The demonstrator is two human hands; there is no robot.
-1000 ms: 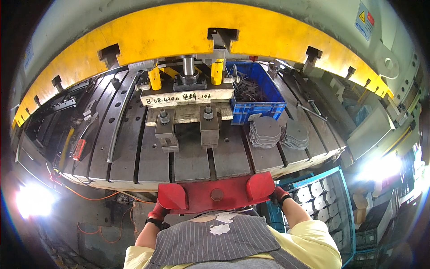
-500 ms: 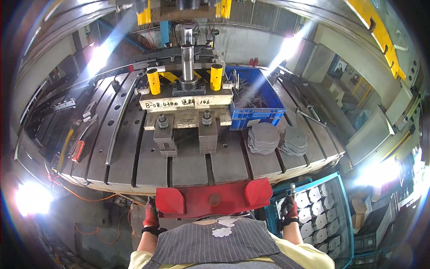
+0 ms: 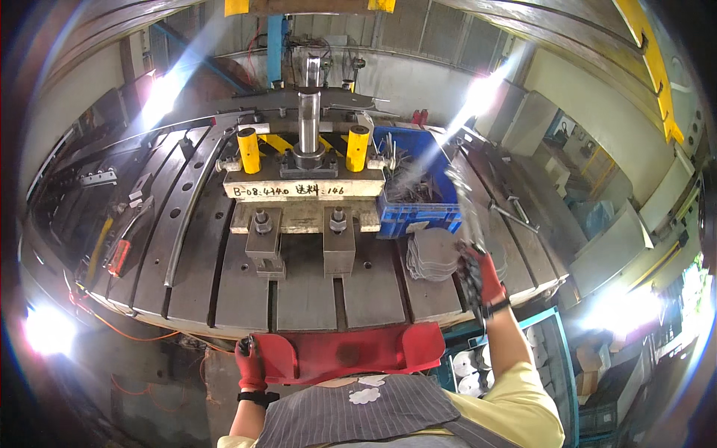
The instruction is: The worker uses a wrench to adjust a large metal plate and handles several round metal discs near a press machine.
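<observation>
My right hand [image 3: 480,278], in a red and black glove, is raised over the right side of the press table [image 3: 306,299]. It grips a thin grey metal blank [image 3: 463,213], which is blurred and tilted upward. Just left of that hand lies a stack of flat metal blanks [image 3: 432,255]. My left hand [image 3: 250,367], also gloved, grips the left end of the red panel [image 3: 351,355] at the table's front edge, beside a small dark knob. A die block [image 3: 306,190] with two yellow posts and a steel column stands at the table's middle.
A blue bin [image 3: 418,213] of metal parts sits right of the die. An orange-handled tool [image 3: 118,250] lies on the table's left. A blue crate [image 3: 556,351] with round blanks stands low at the right. An orange cable [image 3: 134,334] hangs below the front edge.
My right hand left the red panel's right end, rose to the stack and took up a blank. The yellow press ram went up out of view. My left hand stayed put.
</observation>
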